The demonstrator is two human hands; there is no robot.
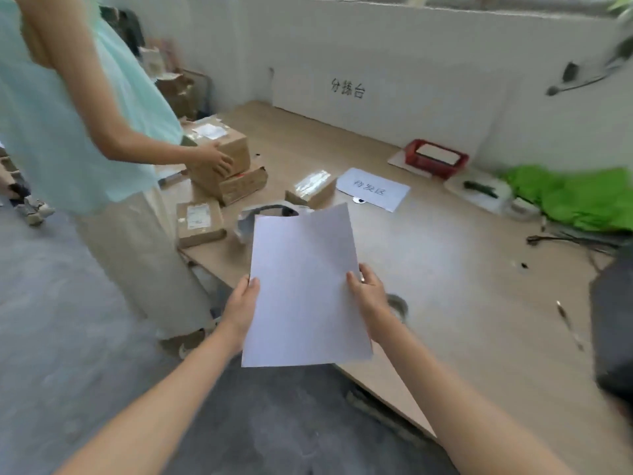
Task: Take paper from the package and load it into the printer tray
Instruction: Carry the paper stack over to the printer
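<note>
I hold a thin stack of white paper [303,286] upright in front of me, above the table's near-left corner. My left hand [241,310] grips its left edge, thumb on the front. My right hand [368,299] grips the right edge the same way. The top right corner of the paper curls slightly. Behind the paper lies a torn white wrapper [246,221], partly hidden; whether it is the paper package I cannot tell. A dark object [613,330] sits blurred at the right edge of the table; whether it is the printer I cannot tell.
Another person [85,138] in a pale green top stands at the left with a hand on a cardboard box [222,156]. More boxes [198,222], a labelled sheet [373,190], a red basket [435,159], green cloth [579,197] and a tape roll [399,306] lie on the wooden table [462,269].
</note>
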